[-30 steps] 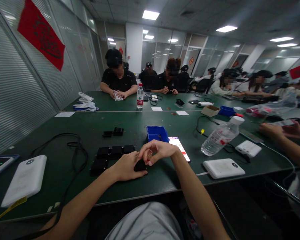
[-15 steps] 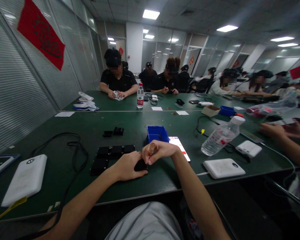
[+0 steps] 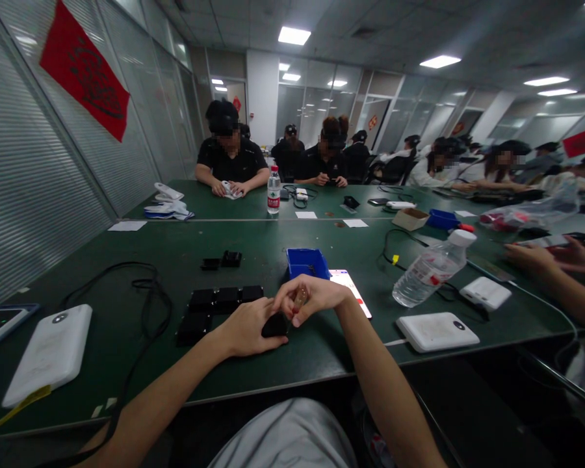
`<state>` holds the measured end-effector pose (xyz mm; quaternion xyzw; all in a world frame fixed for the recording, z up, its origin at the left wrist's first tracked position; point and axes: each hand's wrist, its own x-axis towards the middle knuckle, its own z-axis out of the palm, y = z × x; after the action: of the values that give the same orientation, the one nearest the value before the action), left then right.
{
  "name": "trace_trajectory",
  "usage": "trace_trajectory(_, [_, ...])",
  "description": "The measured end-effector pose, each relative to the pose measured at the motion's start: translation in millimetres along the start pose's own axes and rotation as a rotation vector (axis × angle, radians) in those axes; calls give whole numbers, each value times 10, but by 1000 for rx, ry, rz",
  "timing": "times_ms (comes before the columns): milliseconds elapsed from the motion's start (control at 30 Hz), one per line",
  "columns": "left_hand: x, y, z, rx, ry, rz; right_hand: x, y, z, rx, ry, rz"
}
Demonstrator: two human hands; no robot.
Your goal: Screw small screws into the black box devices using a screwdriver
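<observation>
Your left hand (image 3: 246, 328) pins a black block (image 3: 274, 325) to the green table (image 3: 127, 260), fingers curled over its left side. Your right hand (image 3: 316, 296) is closed in a pinch on an amber-handled tool (image 3: 299, 300). Key relation: the tool stands just above the block's right end, long axis near upright, tip down. Can't tell if the tip touches. A row of blocks (image 3: 227, 299) lies just left, and a blue tray (image 3: 306, 262) sits behind.
</observation>
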<state>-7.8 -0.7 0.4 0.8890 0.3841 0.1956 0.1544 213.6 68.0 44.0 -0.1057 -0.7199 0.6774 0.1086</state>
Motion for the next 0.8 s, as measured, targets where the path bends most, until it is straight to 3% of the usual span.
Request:
trace_trajectory(567, [-4, 3, -7, -20, -7, -3, 0, 66, -23, 83, -14, 7])
trace_trajectory(800, [-2, -8, -1, -74, 10, 39, 4, 19, -48, -84, -29, 2])
